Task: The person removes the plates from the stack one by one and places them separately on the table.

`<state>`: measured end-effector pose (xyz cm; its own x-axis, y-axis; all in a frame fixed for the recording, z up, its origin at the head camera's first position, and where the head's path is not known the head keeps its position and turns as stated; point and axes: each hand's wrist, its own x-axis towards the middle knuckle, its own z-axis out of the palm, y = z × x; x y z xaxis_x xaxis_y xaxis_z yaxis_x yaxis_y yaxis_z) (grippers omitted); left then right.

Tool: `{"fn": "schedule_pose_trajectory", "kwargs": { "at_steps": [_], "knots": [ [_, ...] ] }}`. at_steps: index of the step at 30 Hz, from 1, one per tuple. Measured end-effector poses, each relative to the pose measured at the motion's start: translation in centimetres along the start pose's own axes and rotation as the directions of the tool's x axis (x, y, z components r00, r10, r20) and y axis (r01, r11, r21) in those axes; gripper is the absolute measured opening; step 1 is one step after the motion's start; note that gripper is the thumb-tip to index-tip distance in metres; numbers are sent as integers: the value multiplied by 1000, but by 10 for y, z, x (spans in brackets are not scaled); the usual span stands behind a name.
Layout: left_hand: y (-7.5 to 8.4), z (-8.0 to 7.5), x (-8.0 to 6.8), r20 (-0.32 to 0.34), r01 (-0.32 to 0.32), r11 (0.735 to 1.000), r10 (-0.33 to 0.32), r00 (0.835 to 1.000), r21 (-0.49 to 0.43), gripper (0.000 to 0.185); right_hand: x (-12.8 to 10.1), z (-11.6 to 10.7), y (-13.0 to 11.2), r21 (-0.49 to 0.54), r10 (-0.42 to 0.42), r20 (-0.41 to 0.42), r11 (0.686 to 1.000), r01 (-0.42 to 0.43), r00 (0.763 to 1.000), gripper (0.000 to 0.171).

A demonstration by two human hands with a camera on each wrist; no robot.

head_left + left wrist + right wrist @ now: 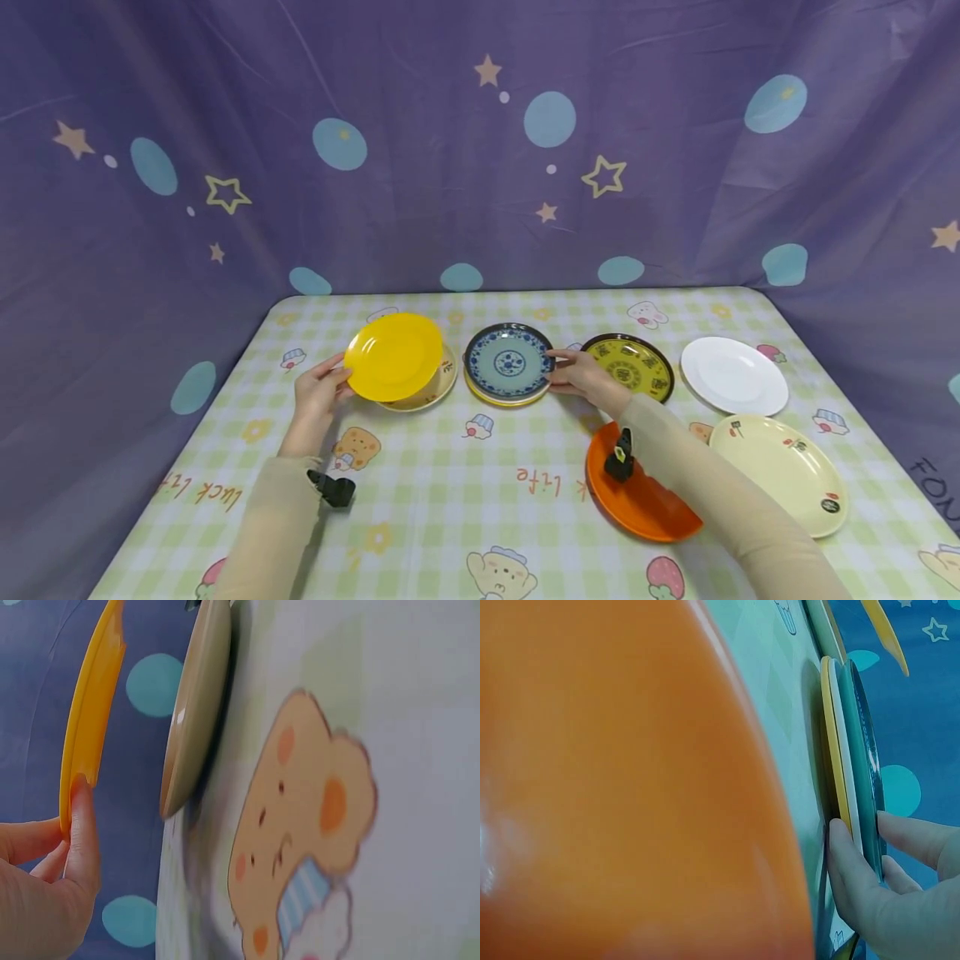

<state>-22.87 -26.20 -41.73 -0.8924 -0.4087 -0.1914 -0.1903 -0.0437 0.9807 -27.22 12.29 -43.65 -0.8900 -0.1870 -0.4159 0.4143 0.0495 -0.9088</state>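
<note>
Checked cartoon-print tabletop (450, 500); orange plate (645, 508) nearest. Left grip (318, 396) pinches yellow plate (393, 354), lifted above beige plate (431, 392). Right grip (581, 375) pinches blue patterned plate (508, 362) atop stack. Purple star curtain (450, 167) behind.

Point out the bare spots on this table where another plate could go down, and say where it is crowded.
Free: the near middle of the table, between the left hand and the orange plate; also the near left corner. Crowded: the far row, from the yellow plate past the blue patterned plate to the white plate, and the right edge by the cream plate.
</note>
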Motion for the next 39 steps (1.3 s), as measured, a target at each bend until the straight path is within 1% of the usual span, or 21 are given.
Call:
{"fn": "schedule_pose_trajectory", "kwargs": {
  "at_steps": [1, 3, 6, 9, 13, 23, 29, 33, 39],
  "knots": [
    [-1, -3, 1, 1, -11, 1000, 11, 1000, -1, 44, 0, 0, 0, -1, 1, -1, 1000, -1, 1000, 57],
    [-3, -10, 2, -7, -13, 1000, 12, 1000, -9, 44, 0, 1, -1, -5, 3, 1, 1000, -3, 1000, 57],
    [2, -19, 0, -9, 14, 1000, -14, 1000, -9, 45, -1, 1, -1, -7, 7, 2, 1000, -7, 1000, 57],
    [8, -26, -2, -17, 51, 998, -51, 999, -32, 46, 0, 1, -1, -5, 12, -3, 1000, -12, 1000, 58],
    [11, -35, 0, -41, 59, 996, -62, 997, -68, 46, 0, 1, -2, 0, 13, -11, 1000, -13, 1000, 57],
    [6, -52, 6, -124, 106, 991, -116, 985, -88, 47, -1, 2, 1, -1, 19, -16, 1000, -19, 1000, 55],
    [4, -61, 9, -122, 113, 983, -131, 984, -144, 48, -4, 2, 1, 18, 0, -11, 1000, 1, 1000, 55],
    [3, -69, 10, -137, 122, 976, -148, 979, -183, 49, -4, 1, 1, 29, -10, 11, 1000, 10, 1000, 56],
    [1, -78, 11, -143, 134, 970, -165, 976, -202, 49, -2, 0, 0, 27, -10, 11, 1000, 9, 1000, 57]
  ]
}}
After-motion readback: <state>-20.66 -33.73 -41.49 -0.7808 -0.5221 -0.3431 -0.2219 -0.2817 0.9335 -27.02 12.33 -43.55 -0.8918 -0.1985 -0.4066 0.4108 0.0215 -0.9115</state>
